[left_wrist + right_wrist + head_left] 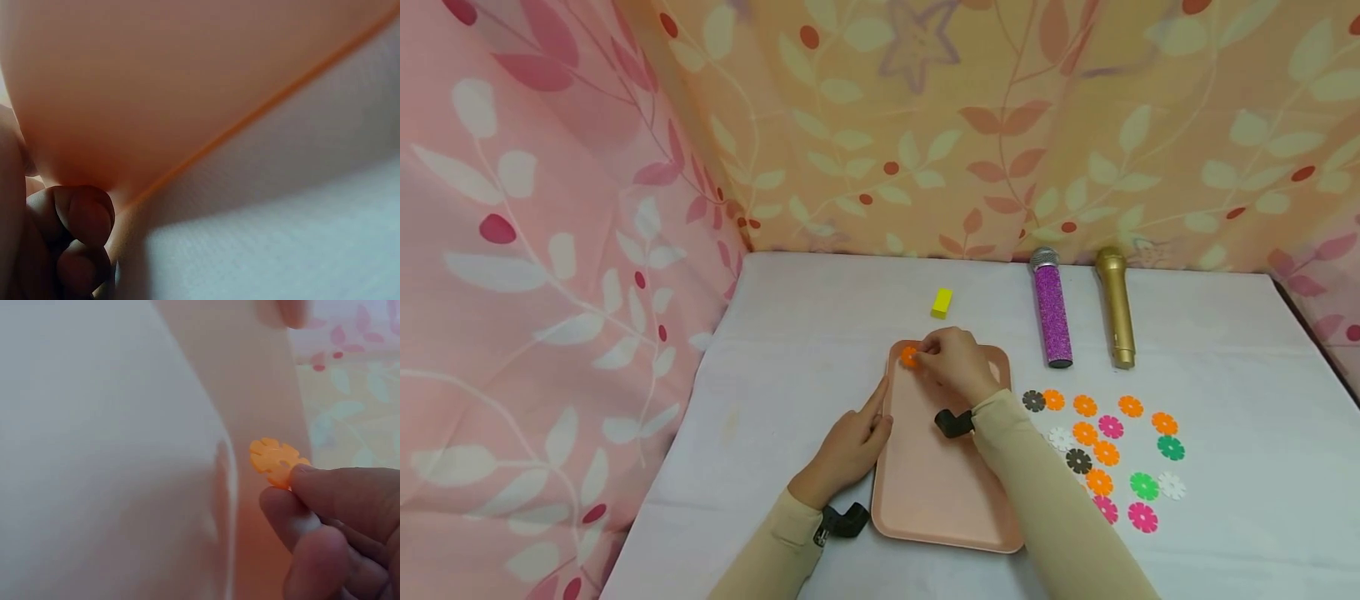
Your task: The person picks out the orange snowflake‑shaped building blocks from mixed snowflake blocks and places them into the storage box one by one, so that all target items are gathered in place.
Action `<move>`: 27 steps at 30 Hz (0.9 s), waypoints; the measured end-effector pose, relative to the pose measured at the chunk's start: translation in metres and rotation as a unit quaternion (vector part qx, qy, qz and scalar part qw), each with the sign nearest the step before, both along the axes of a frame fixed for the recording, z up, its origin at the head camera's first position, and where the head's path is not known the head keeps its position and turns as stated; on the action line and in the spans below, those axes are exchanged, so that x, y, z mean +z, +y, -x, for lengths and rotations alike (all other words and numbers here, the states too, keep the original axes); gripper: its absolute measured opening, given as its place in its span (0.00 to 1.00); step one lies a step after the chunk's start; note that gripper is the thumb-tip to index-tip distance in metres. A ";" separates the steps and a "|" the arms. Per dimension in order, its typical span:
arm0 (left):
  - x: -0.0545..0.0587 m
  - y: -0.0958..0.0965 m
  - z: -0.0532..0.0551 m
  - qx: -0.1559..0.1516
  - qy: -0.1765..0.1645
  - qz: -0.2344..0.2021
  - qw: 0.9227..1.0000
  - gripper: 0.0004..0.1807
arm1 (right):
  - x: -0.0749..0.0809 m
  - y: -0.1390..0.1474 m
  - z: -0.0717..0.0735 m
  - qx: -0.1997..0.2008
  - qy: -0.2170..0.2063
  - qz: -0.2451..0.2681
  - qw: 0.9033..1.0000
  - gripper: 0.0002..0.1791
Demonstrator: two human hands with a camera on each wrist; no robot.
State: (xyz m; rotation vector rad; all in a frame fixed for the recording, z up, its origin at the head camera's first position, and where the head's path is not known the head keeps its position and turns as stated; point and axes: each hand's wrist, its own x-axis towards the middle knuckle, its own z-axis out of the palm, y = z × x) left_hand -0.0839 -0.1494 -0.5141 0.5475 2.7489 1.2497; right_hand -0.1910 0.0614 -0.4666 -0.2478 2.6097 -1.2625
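The orange flower-shaped disc (272, 456) is pinched by its notched edge between thumb and fingertips of the right hand (957, 361), tilted at the far left corner of the pink tray (917, 483); whether it touches the tray is hard to tell. It looks like thin plastic — light, fairly stiff, perhaps a little slippery on its flat face, and unlikely to break under a gentle squeeze. The notches should give fingertips a good bite, so an edge pinch seems the best hold, leaving most of the face free. The left hand (848, 450) lies against the tray's left rim, index finger stretched along it; I cannot tell whether its fingers grip the rim or just rest there. The raised rim stands close to the disc on the far and left sides, with a yellow block (942, 303) beyond the far end; more room lies over the tray floor towards the person. On the right, loose flower discs (1106, 453) crowd the white tablecloth (805, 333) — a low sweep of the right sleeve (1037, 467) could disturb them.
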 end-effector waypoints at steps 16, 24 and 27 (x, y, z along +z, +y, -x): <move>-0.002 0.000 -0.002 0.003 -0.015 -0.002 1.000 0.35 | -0.025 -0.007 -0.001 -0.012 0.038 -0.023 0.999 0.04; 0.003 0.001 -0.001 0.005 -0.013 -0.010 1.000 0.36 | -0.026 -0.014 -0.002 -0.051 0.034 0.002 0.998 0.04; 0.002 0.001 -0.001 0.005 -0.013 -0.011 1.000 0.36 | -0.026 -0.015 -0.003 -0.057 0.032 0.008 0.998 0.05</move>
